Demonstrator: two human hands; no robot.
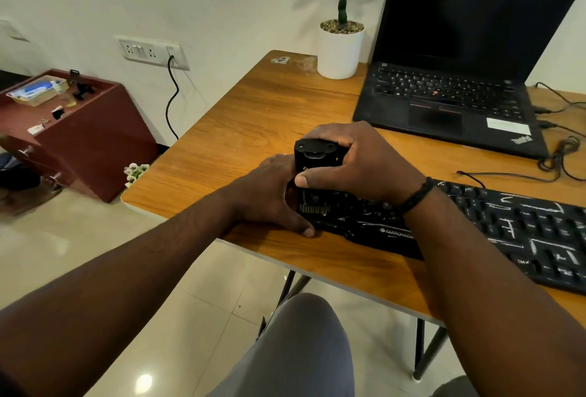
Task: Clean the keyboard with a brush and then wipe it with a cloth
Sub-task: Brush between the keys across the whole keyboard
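A black keyboard (523,231) streaked with white dust lies along the front right of the wooden desk (253,117). My right hand (358,158) grips a black block-shaped brush (315,155) from above, over the keyboard's left end. Its pale bristles (314,208) point down onto the keys. My left hand (269,197) holds the keyboard's left edge, with the thumb along the front corner. Its fingers are hidden behind the brush. I see no cloth.
An open black laptop (450,98) stands behind the keyboard, with cables (558,155) trailing to its right. A white plant pot (341,51) sits at the desk's back. Left of the desk stands a maroon cabinet (79,136) below a wall socket (152,52).
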